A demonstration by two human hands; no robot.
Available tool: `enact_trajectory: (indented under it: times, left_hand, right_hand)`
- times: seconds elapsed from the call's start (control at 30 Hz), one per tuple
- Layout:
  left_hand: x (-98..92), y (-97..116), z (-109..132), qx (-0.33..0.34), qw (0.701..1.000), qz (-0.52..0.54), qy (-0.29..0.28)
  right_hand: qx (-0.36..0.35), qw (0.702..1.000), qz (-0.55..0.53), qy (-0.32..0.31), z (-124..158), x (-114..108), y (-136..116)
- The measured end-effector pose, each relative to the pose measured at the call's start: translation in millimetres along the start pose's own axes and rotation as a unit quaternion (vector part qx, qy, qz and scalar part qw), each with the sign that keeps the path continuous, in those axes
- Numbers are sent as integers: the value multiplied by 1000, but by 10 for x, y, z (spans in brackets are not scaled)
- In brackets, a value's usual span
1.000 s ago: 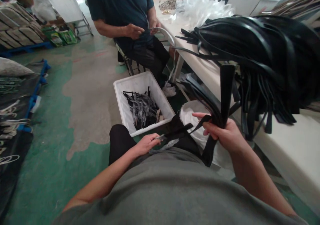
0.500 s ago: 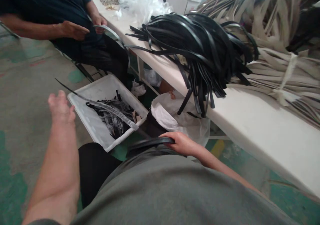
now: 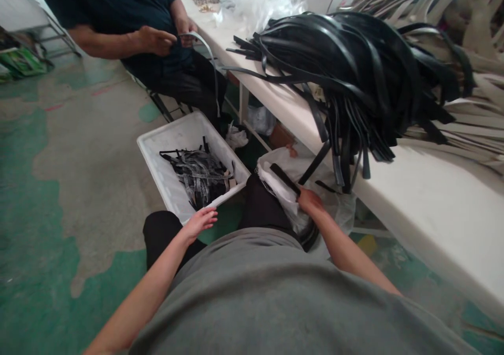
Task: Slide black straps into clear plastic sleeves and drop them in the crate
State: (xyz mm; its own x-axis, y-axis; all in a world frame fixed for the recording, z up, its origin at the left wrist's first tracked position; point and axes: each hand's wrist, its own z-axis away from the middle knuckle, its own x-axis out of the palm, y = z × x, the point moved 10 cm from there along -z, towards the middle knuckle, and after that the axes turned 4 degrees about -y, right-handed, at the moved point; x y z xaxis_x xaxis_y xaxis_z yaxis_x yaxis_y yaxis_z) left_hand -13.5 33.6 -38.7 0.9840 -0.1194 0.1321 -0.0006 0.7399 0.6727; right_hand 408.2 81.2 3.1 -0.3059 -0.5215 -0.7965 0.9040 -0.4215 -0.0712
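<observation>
My right hand (image 3: 310,201) is closed on a black strap (image 3: 284,178), whose end sticks out toward the upper left above a white sack (image 3: 271,166). More of the black material hangs below that hand, partly hidden by my shirt. Near the front corner of a white plastic bin (image 3: 157,179), my left hand (image 3: 200,222) is open and holds nothing, its fingers loosely stretched. Inside the bin lies a tangle of black and greyish strip scraps (image 3: 202,174).
A heap of black straps (image 3: 334,71) hangs over the edge of a long white table (image 3: 425,197). Bundles of beige straps (image 3: 472,108) lie behind it. At the far left side a co-worker (image 3: 129,40) sits holding a pale strip (image 3: 212,55). Clear plastic bags (image 3: 260,3) lie farther back.
A long peeled strip that hung over the bin now lies among the scraps. My left hand came in from the left to the bin's front. My right hand moved right and up with the strap.
</observation>
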Motion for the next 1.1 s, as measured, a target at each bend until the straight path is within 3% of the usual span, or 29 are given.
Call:
enact_trajectory:
  times: [0.13,0.33,0.4,0.47,0.57,0.63,0.73,0.83,0.93,1.03,1.1]
  left_hand:
    - [121,61,38,45,998,-41,-28]
    - [171,239,37,118,987,-103,-20]
    - [350,335,102,138,980,-139,-45]
    - [632,457,215,154,971,-158,-91]
    - [1156,646,454,163,960,-121,-193]
    - [1448,781,623,163,952,-57,-255]
    - [1608,1095,813,209,938,23,-275]
    - [1457,1446,901,269,930,87,-233]
    - [1145,1659,887,281,928,173,-170]
    - [674,1741,903,327,918,222,-30]
    - [461,1714,960,351,913,204,47]
  right_hand:
    - [-11,1000,10,22,193,-1,-8]
    - [-45,992,40,108,916,-237,-36]
    - [-90,989,-11,117,1157,-355,-172]
    - [-153,975,-133,91,1334,-461,-392]
    - [-224,914,-338,-3,1458,-584,-830]
    - [-250,871,-419,-60,1490,-670,-1152]
    - [-294,826,-467,-112,1536,-816,-1622]
    - [-342,788,-487,-156,1604,-900,-2030]
    - [-370,763,-499,-182,1652,-927,-2317]
    - [-370,754,-515,-174,1643,-984,-2477]
    - [-368,739,-535,-180,1642,-1023,-2570]
